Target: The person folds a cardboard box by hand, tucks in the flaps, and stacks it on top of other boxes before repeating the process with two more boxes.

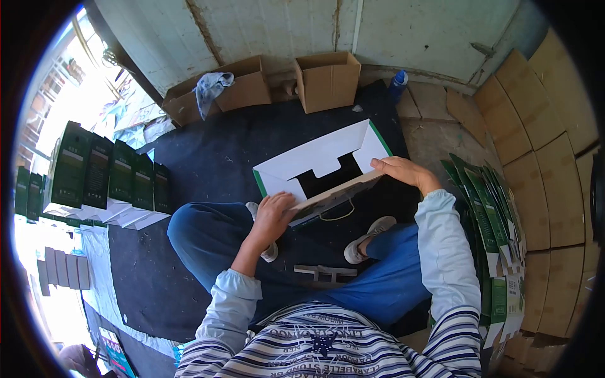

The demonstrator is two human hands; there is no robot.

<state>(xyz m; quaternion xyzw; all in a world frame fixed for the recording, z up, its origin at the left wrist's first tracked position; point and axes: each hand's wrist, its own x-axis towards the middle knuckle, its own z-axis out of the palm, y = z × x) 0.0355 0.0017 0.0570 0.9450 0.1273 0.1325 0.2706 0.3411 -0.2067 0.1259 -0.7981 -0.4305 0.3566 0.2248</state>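
Observation:
A cardboard gift box, white inside with green edges, is held tilted above the floor between my knees. Dark floor shows through the gap between its end flaps. My left hand grips its near left corner, fingers over the rim. At the near right corner, my right hand has its thumb on top of the rim and its fingers hidden behind the wall. A thin cord handle hangs from the box's near side.
Green boxes stand in rows at the left. Flattened green cartons lean at the right, beside stacked brown cartons. Two open brown boxes stand by the wall, a cloth over one. A small wooden stool is between my legs.

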